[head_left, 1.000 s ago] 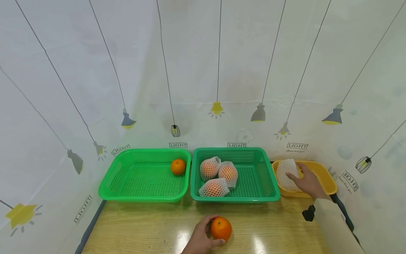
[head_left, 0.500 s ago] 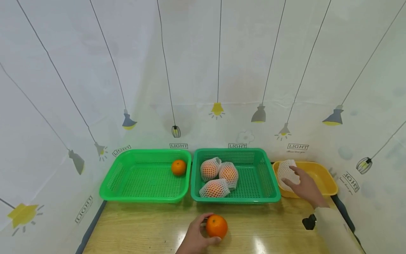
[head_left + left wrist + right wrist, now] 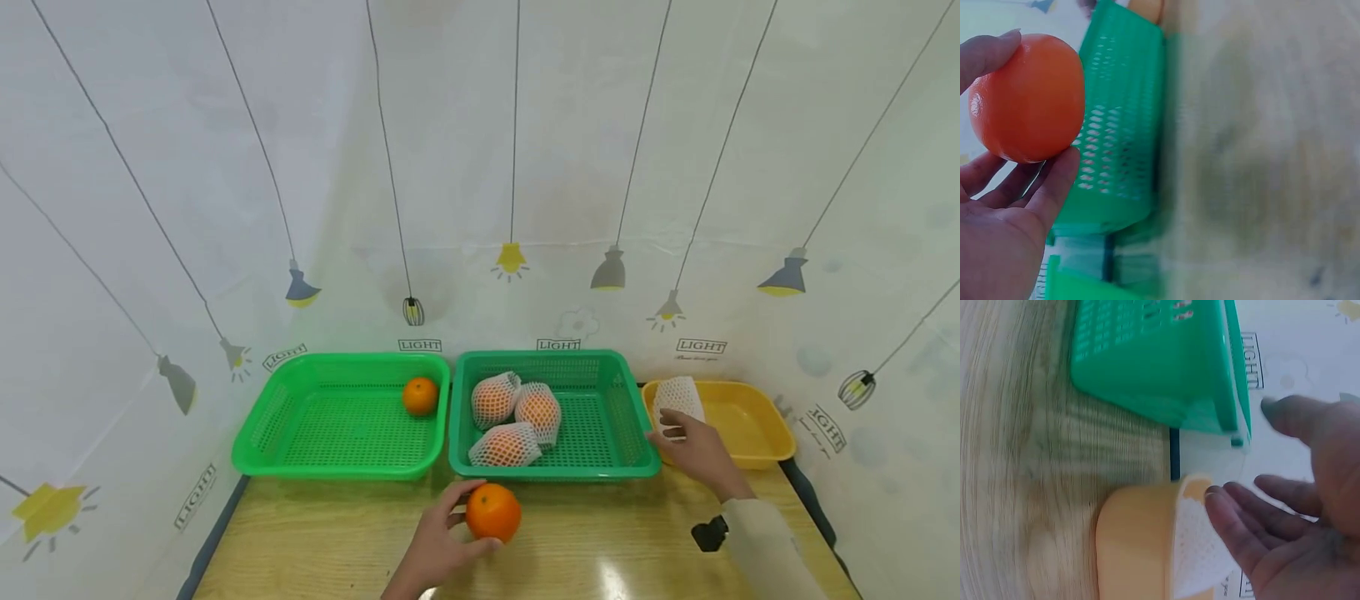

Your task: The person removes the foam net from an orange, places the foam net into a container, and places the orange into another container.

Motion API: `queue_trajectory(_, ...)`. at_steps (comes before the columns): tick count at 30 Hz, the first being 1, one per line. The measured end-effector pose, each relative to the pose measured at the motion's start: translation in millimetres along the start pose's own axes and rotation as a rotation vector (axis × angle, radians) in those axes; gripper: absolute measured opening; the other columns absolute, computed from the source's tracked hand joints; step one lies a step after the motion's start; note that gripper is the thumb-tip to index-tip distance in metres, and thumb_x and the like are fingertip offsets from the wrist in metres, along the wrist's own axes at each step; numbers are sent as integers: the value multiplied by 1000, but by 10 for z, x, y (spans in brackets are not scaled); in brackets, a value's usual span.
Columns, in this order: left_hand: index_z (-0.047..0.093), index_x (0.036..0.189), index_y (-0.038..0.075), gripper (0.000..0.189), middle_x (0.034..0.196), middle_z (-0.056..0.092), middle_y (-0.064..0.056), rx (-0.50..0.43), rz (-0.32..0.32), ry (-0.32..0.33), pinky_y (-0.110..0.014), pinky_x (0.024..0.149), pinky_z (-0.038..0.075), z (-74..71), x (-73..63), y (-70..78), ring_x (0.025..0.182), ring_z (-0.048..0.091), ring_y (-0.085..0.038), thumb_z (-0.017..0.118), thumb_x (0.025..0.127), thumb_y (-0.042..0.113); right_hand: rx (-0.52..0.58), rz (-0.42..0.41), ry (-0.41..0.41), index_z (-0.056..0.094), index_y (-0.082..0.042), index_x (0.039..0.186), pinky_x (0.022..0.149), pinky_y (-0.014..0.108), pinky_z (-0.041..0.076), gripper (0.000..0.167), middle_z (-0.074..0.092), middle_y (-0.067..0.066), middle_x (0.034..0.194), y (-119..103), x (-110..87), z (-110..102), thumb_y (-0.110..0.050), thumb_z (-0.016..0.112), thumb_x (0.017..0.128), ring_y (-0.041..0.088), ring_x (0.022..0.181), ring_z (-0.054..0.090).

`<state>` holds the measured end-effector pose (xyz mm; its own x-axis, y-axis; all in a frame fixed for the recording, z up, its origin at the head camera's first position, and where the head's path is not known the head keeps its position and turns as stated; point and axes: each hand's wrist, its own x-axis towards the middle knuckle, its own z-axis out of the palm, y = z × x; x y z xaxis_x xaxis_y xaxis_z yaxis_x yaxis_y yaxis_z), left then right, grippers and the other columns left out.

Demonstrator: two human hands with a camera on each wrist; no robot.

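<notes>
My left hand (image 3: 438, 542) grips a bare orange (image 3: 493, 512) between thumb and fingers, in front of the dark green basket (image 3: 555, 472). The left wrist view shows the orange (image 3: 1032, 100) large, with the thumb on one side and the fingers on the other. Nothing is held in my right hand (image 3: 697, 450), whose fingers are loosely bent between the dark green basket and the yellow basin (image 3: 753, 421). A white foam net sleeve (image 3: 678, 396) lies in that basin, partly behind the hand. In the right wrist view, the fingers (image 3: 1229, 519) overlap the basin's rim.
Several fruits in white foam nets (image 3: 538, 410) sit at the left of the dark green basket. To its left stands a bright green basket (image 3: 337, 471) with one bare orange (image 3: 420, 396). A patterned wall covering (image 3: 480, 167) rises behind the wooden table (image 3: 315, 533).
My left hand has carried the orange leftward and away from me, toward the baskets. My right hand has drawn back from the net sleeve in the basin and moved left.
</notes>
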<state>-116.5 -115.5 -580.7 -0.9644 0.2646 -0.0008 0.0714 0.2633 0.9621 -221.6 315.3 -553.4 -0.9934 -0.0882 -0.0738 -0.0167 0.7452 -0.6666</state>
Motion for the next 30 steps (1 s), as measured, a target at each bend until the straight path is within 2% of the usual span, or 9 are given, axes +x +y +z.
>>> queue_trajectory(2,57,141,22,72,137,60,-1,2,20,24,-27,95,56,-61,14,43,122,58,-21,91,78,29,-3,3,3,42,8,151,88,48,60,74,57,31,141,-44,-7,25,-43,63,101,44,120,62)
queue_trajectory(8,57,142,16,74,138,60,-3,1,85,80,-31,99,56,-295,102,169,122,59,-16,92,77,22,-7,2,39,57,12,137,78,43,61,54,68,30,124,-154,-5,74,-27,66,100,39,105,69)
queue_trajectory(16,55,144,14,73,140,58,-9,31,113,135,-32,97,57,-650,277,295,124,58,-28,89,80,18,-7,58,54,60,15,131,78,46,61,48,68,33,119,-205,38,85,-21,67,99,43,104,67)
queue_trajectory(22,55,144,12,73,140,58,-14,111,157,212,-37,95,58,-916,493,275,122,59,-34,89,80,18,10,99,58,60,15,129,79,46,60,46,67,33,118,-188,67,94,-20,67,99,43,105,66)
queue_trajectory(25,53,145,8,76,141,57,-15,141,151,250,-40,95,58,-1064,609,268,123,58,-34,90,80,20,10,112,60,60,15,128,80,46,60,46,67,33,118,-189,83,108,-19,67,99,42,105,66)
queue_trajectory(30,51,146,8,78,142,55,-14,194,109,300,-48,98,56,-1316,809,262,125,57,-33,89,81,29,15,121,59,60,16,127,82,47,60,45,67,33,117,-206,92,113,-19,67,98,42,105,66)
